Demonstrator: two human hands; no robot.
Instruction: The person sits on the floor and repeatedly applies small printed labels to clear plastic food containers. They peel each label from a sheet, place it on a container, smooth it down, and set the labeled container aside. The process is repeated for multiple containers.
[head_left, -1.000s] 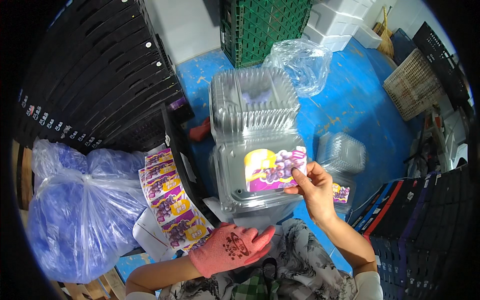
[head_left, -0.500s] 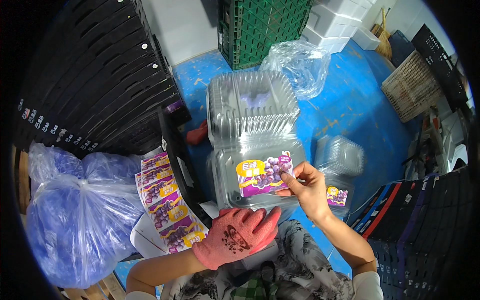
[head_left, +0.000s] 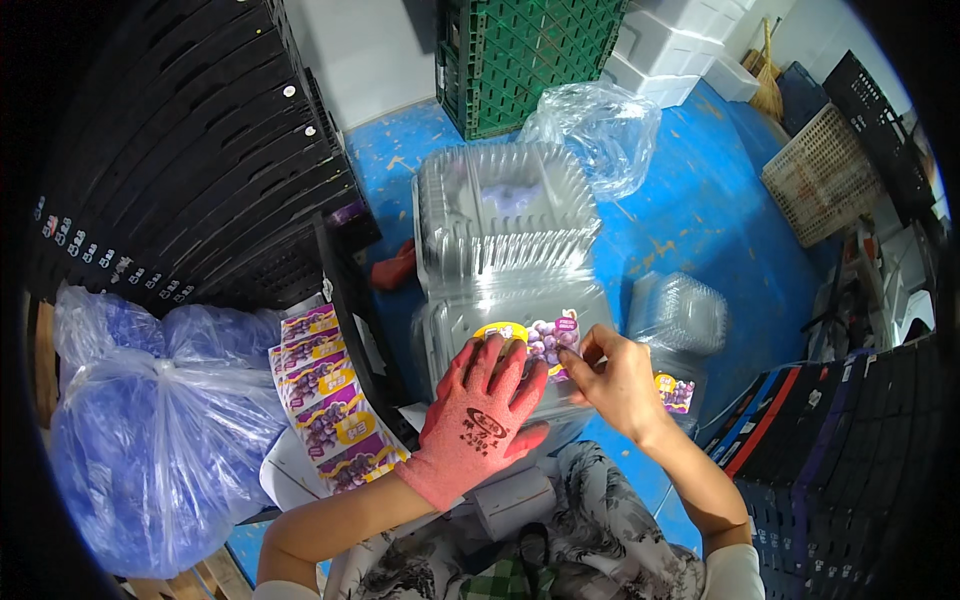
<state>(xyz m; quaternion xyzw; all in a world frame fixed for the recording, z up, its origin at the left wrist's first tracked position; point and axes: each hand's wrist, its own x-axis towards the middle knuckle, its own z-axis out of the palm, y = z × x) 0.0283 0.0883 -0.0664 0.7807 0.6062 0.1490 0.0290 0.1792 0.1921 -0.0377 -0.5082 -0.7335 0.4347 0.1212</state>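
A purple and yellow grape label [head_left: 543,340] lies over the flat top of a clear plastic clamshell box [head_left: 450,325], which is stacked on others in front of me. My left hand [head_left: 480,425], in a pink work glove, rests palm down with fingers spread over the label's left part, hiding much of it. At the label's right edge my bare right hand [head_left: 620,385] is closed, thumb and forefinger pinching it. The hinged half [head_left: 510,225] of the clamshell stack extends away from me. A folded strip of matching labels [head_left: 330,400] hangs to my left.
Tall black crates [head_left: 190,130] stand at left above a bag of blue-purple material [head_left: 170,430]. More clamshells [head_left: 680,315] sit at right, one labelled. Beyond are a green crate [head_left: 540,60], clear plastic wrap [head_left: 600,135] and white foam boxes [head_left: 665,50]. Black crates [head_left: 840,470] flank me at right.
My gloved left hand has moved forward from the box's near edge onto the label, its fingers spreading flat. My right hand stays at the label's right edge, still pinching.
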